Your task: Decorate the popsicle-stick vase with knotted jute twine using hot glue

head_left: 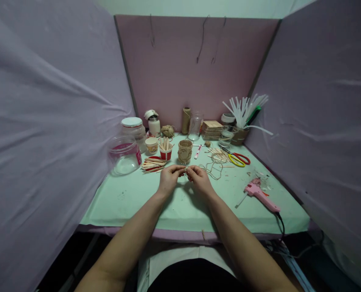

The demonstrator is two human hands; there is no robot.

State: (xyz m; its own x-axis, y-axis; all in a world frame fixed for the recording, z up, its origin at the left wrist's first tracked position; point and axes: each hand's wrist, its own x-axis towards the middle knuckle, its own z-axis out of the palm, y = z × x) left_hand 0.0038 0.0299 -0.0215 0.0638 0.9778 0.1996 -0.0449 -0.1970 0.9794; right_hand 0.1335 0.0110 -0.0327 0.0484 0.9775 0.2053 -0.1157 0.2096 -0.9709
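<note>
Crosswise between left hand (169,177) and right hand (200,177), twine piece (185,170), each grip pinching it.

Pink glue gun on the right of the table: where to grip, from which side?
Probably take the pink glue gun by its long straight section near the black cord, from above, pinching across it: it lies flat on the green table, both flanks clear.

One head-worn view, looking forward and down
We look from the person's head toward the green table (132,202) and the pink back panel (198,61); the table's near edge lies close beneath us, purple screens (46,121) flanking both sides
</note>
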